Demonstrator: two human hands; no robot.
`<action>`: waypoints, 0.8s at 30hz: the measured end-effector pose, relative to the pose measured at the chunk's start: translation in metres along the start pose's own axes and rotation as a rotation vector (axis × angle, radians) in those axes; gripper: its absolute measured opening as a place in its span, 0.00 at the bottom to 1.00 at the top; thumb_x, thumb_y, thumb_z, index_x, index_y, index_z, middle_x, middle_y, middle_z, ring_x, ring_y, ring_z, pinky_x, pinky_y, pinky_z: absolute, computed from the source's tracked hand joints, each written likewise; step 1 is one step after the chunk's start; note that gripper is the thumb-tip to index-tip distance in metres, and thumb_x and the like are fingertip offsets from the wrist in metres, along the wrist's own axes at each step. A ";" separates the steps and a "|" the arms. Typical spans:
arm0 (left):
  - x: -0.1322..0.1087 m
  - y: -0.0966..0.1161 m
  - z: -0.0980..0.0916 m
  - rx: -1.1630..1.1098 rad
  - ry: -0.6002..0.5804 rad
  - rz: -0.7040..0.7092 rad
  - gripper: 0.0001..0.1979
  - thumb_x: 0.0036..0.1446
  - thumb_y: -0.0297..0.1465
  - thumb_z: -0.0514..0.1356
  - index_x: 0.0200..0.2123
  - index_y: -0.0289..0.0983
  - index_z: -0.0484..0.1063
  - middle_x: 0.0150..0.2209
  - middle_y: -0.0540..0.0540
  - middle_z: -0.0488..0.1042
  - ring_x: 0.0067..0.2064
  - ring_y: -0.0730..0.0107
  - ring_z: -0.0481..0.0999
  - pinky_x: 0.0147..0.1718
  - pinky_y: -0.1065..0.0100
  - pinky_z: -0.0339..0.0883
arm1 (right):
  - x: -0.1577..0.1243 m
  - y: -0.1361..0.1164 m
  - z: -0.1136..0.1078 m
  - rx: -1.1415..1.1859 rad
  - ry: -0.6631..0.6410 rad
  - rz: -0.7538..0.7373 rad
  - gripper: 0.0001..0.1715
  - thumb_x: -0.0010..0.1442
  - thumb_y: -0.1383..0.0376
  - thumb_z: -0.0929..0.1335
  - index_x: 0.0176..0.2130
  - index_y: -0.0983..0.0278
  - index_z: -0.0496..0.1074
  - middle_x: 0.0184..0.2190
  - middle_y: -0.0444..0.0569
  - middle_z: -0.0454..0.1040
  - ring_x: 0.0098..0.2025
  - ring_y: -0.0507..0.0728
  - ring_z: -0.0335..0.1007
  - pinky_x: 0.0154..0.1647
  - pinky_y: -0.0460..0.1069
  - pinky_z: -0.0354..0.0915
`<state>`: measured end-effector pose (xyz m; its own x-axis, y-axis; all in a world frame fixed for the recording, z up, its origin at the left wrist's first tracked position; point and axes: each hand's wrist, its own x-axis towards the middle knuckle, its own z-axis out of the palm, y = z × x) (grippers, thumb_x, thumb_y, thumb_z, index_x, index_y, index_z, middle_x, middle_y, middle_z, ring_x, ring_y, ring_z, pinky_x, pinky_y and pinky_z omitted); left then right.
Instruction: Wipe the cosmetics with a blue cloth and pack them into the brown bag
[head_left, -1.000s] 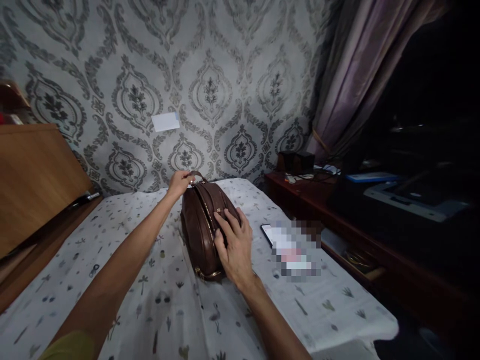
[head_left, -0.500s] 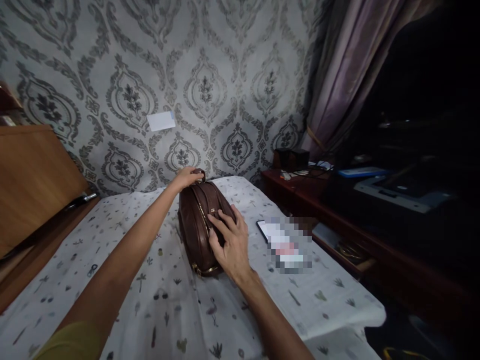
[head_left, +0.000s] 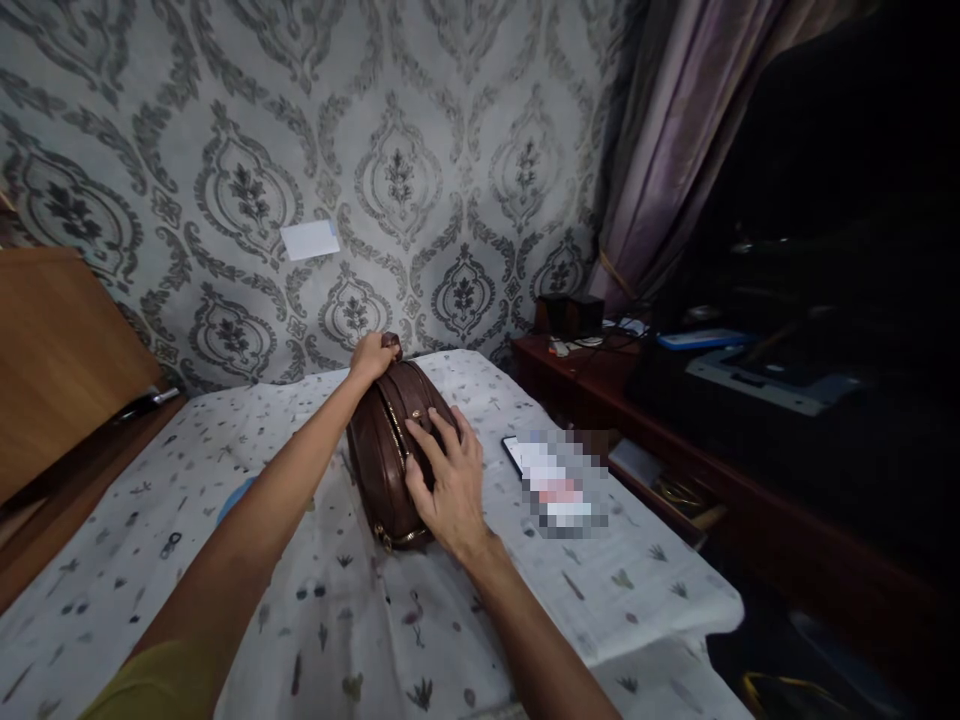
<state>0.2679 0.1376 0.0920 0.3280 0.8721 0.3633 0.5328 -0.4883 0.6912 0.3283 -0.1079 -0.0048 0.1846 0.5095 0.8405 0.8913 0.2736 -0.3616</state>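
Note:
A dark brown leather bag (head_left: 367, 465) with gold zippers lies on the bed, its handle end towards the wall. My left hand (head_left: 372, 358) is closed round the bag's top handle (head_left: 391, 345). On the bag's right side rests my right hand (head_left: 450, 480), fingers spread over the leather beside the front zipper. A phone (head_left: 512, 455) lies to the right of the bag, mostly hidden by blurred squares. Part of a blue thing (head_left: 234, 497) shows behind my left forearm; I cannot make out what it is.
A white printed sheet (head_left: 585, 590) covers the bed. At the left stands a wooden panel (head_left: 67, 350). To the right, a dark red desk (head_left: 544, 365) with an open drawer (head_left: 675, 495) holds cables and small items. Patterned wallpaper (head_left: 420, 100) is behind.
The view has turned slightly right, so everything sits a little further left. Both hands keep their places on the bag. A blue thing now shows beside my left forearm.

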 end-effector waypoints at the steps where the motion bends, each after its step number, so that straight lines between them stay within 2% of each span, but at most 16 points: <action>1: -0.003 0.001 0.000 -0.029 -0.002 0.016 0.09 0.50 0.33 0.61 0.20 0.39 0.71 0.23 0.47 0.76 0.36 0.60 0.77 0.38 0.66 0.66 | 0.000 0.000 0.000 -0.006 -0.006 0.002 0.26 0.64 0.64 0.64 0.61 0.61 0.69 0.62 0.55 0.67 0.69 0.69 0.51 0.67 0.68 0.57; 7: -0.024 0.004 -0.006 -0.183 -0.033 0.127 0.10 0.52 0.36 0.60 0.24 0.36 0.73 0.27 0.46 0.78 0.34 0.63 0.77 0.38 0.67 0.67 | -0.001 0.004 0.002 0.021 0.012 0.030 0.35 0.65 0.60 0.63 0.68 0.67 0.56 0.66 0.63 0.59 0.69 0.68 0.53 0.67 0.67 0.58; 14: -0.041 0.005 -0.011 -0.137 -0.078 0.216 0.09 0.54 0.36 0.60 0.31 0.36 0.75 0.30 0.48 0.77 0.37 0.63 0.75 0.40 0.66 0.67 | -0.005 0.007 0.004 0.045 0.049 0.056 0.29 0.65 0.58 0.65 0.63 0.62 0.65 0.67 0.62 0.58 0.68 0.68 0.55 0.66 0.68 0.58; 19: -0.058 0.005 -0.016 -0.038 -0.098 0.280 0.08 0.55 0.32 0.62 0.38 0.38 0.77 0.38 0.47 0.79 0.43 0.60 0.75 0.47 0.64 0.66 | -0.007 0.005 0.004 0.114 0.087 0.149 0.26 0.68 0.59 0.63 0.63 0.62 0.64 0.65 0.61 0.62 0.68 0.65 0.57 0.67 0.68 0.58; 24: -0.068 0.001 -0.018 0.028 -0.109 0.303 0.11 0.60 0.34 0.60 0.45 0.39 0.76 0.42 0.45 0.79 0.45 0.58 0.76 0.47 0.63 0.65 | -0.010 0.006 0.005 0.192 0.100 0.235 0.26 0.71 0.58 0.61 0.63 0.65 0.64 0.66 0.62 0.62 0.69 0.63 0.56 0.69 0.66 0.57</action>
<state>0.2318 0.0782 0.0793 0.5557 0.6788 0.4800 0.4190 -0.7273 0.5435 0.3300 -0.1068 -0.0174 0.4244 0.4966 0.7571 0.7267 0.3121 -0.6120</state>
